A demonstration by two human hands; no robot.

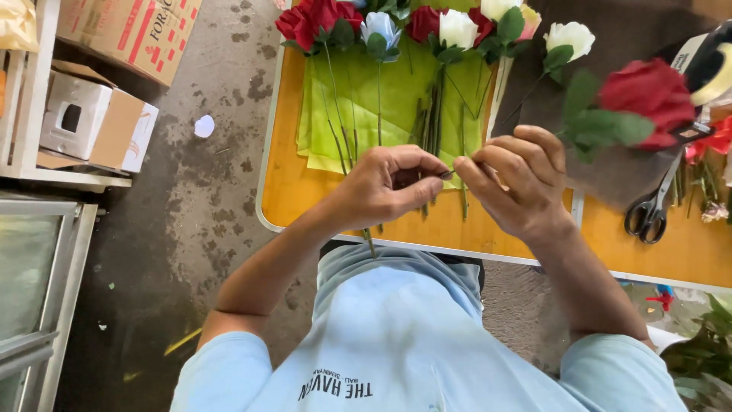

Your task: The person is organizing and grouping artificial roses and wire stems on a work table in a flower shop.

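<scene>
Both hands are working at the near edge of the orange table, just in front of the green sheet where a row of artificial roses is lying. The left hand is curling closed, pinching something thin and dark between thumb and forefinger; what exactly it is cannot be told, though it looks like the end of a stem or a strip of tape. The right hand is pinching the stem of a red rose, whose head is hanging to the right of the sheet, over a dark paper. Scissors are lying beyond that, further right. Judging from this, the thin pinch could slip because so little is being gripped, and the swinging bloom could be knocking the white rose beside it.
</scene>
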